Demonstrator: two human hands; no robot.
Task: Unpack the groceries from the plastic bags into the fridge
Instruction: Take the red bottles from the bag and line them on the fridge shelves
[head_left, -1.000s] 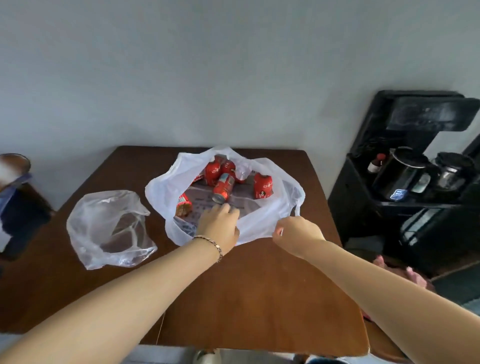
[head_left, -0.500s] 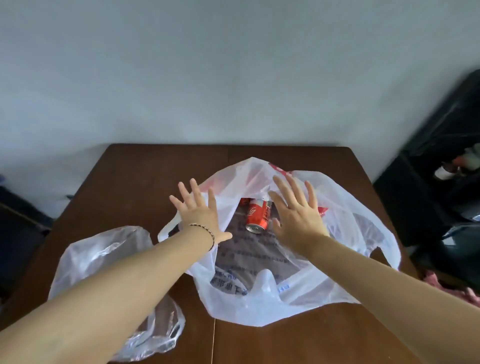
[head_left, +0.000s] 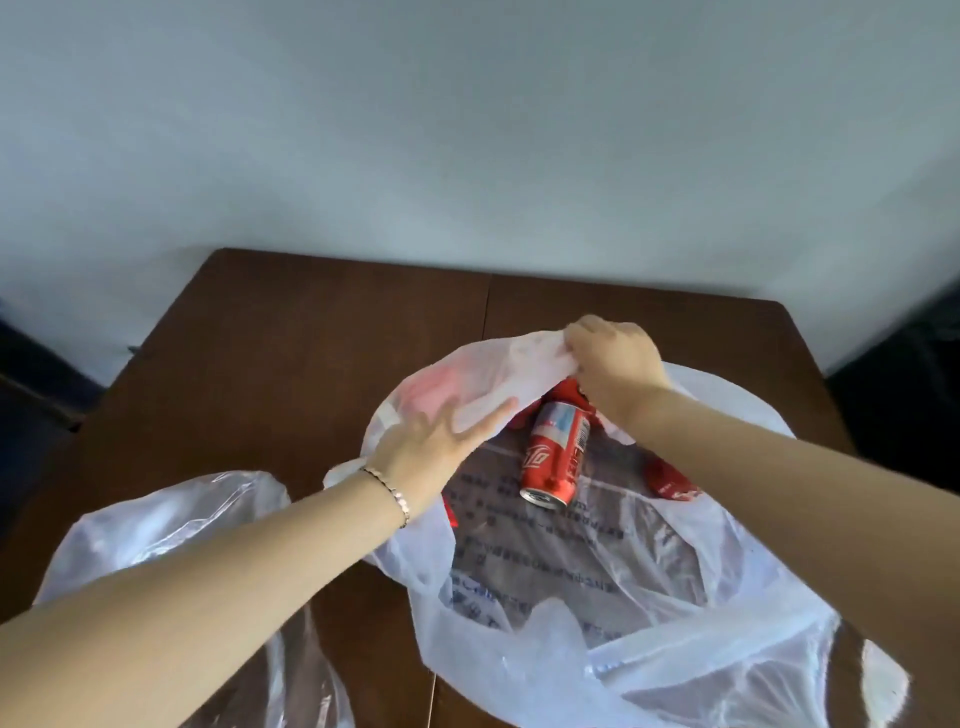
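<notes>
Thin white plastic is bunched in the right hand (head_left: 613, 364), which pinches the far rim of the white bag (head_left: 727, 597) and lifts it off what lies inside. Half a second ago both hands were spread flat over the bag's mouth; now only the left hand (head_left: 431, 447) is still spread, its fingers straight and pushed against the raised flap, some of them showing only dimly through the film. The mouth gapes wider for it, so I'd say the person is still opening the bag and has picked nothing out yet.

The red can (head_left: 556, 457) lies on its side in the middle of the bag, on the printed bottom panel, just below the right wrist and touched by neither hand. It looks the easiest thing to take first. More red goods (head_left: 670, 480) peek out to its right and under the right hand, and a pinkish blur shows through the flap beside the left hand. How many there are, or what kind, I cannot tell.

The bag sits on the brown table (head_left: 311, 322), its near edge cut off by the bottom of the view. A clear bag (head_left: 171, 519) slumps beside the left forearm, and I cannot make out anything in it. A thin bracelet (head_left: 389, 491) circles the left wrist. The black stand seen at the right a second ago is out of view, and no fridge shows anywhere.
</notes>
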